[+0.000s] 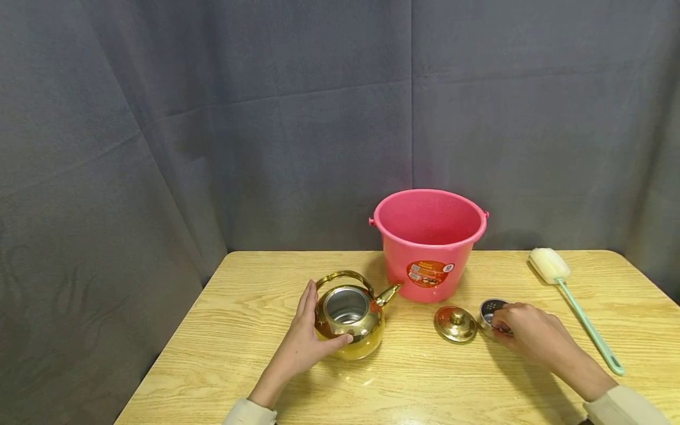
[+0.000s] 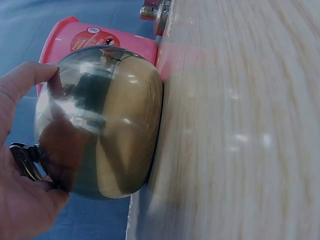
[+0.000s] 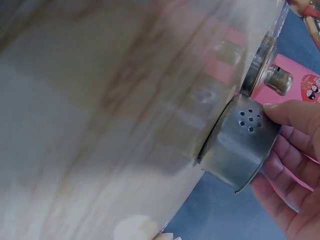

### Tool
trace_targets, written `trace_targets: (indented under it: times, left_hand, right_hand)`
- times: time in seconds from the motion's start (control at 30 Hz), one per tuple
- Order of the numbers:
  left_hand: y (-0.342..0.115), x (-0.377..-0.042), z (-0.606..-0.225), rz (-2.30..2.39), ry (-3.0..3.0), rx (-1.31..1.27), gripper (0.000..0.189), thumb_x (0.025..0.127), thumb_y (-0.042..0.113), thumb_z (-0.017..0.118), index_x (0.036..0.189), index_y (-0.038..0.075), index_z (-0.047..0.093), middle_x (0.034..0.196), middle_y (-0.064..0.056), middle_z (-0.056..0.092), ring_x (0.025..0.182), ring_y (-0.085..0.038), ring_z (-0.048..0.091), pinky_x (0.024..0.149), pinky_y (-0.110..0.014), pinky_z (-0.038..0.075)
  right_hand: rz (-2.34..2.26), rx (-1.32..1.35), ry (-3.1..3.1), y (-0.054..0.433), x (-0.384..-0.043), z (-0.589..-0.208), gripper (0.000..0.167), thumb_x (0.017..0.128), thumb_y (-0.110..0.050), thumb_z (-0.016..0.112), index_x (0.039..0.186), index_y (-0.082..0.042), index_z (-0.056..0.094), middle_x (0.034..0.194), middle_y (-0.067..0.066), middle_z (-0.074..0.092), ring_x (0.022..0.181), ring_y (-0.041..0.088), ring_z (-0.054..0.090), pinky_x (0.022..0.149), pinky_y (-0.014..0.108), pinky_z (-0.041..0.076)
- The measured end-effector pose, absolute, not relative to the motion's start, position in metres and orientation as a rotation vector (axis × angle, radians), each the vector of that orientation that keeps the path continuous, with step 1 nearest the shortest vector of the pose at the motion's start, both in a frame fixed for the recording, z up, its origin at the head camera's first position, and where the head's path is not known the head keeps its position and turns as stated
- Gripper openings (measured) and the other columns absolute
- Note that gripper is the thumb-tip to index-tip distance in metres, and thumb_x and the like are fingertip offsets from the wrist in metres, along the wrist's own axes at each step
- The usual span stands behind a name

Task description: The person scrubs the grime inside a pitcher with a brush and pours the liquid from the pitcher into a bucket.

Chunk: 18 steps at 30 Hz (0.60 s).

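Note:
A shiny gold teapot (image 1: 366,339) stands upright on the table, its top opening uncovered and its arched handle raised. My left hand (image 1: 304,343) holds its round body from the left side, thumb on the near face and fingers by the handle's base. On the right, my right hand (image 1: 538,333) grips the rim of a small steel strainer cup (image 3: 240,145) that has a cluster of round holes in its wall. The strainer sits at the table surface. Close beside it lies the gold teapot lid (image 1: 455,324), knob up.
A pink bucket (image 1: 390,255) with a red label stands behind the teapot, near the spout. To the right lies a sponge brush (image 1: 587,321) with a pale green handle. Grey curtains (image 1: 319,147) hang behind the wooden table (image 1: 223,330).

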<state>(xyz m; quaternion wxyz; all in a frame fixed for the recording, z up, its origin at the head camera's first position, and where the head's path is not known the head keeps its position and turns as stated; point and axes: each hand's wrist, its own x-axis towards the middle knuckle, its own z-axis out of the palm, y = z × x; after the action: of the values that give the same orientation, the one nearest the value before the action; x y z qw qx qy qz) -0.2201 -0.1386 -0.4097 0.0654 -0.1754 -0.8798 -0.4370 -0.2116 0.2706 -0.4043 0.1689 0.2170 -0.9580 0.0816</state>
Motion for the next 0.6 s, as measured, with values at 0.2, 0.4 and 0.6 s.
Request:
trace_targets:
  times: [0.2,0.4,0.6]
  left_hand:
    - [-0.139,-0.219,-0.409,-1.328,-2.66,-0.533,0.122,0.074,0.048,0.081,0.156,0.009,0.0,0.16,-0.013,-0.002,0.141,-0.041,0.016,0.107,-0.06,0.022]
    - [-0.139,-0.22,-0.409,-1.335,-2.66,-0.533,0.122,0.074,0.048,0.081,0.156,0.009,-0.001,0.16,-0.012,-0.003,0.141,-0.04,0.017,0.107,-0.059,0.023]
    - [-0.138,-0.22,-0.409,-1.339,-2.653,-0.541,0.122,0.075,0.048,0.081,0.156,0.008,-0.001,0.16,-0.012,-0.003,0.141,-0.04,0.016,0.107,-0.06,0.023]
  right_hand:
    - [0.251,0.643,-2.718,0.271,-0.212,-0.402,0.029,0.072,-0.008,0.078,0.066,-0.026,0.057,0.063,-0.015,0.041,0.057,0.005,0.04,0.042,0.027,0.034]
    - [0.313,0.678,-2.685,0.272,-0.212,-0.4,0.026,0.07,-0.007,0.081,0.069,-0.025,0.062,0.065,-0.017,0.046,0.057,0.001,0.043,0.045,0.024,0.038]
    - [0.369,0.691,-2.68,0.27,-0.21,-0.394,0.017,0.072,-0.009,0.081,0.076,-0.02,0.069,0.071,-0.015,0.053,0.061,0.0,0.048,0.048,0.023,0.042]
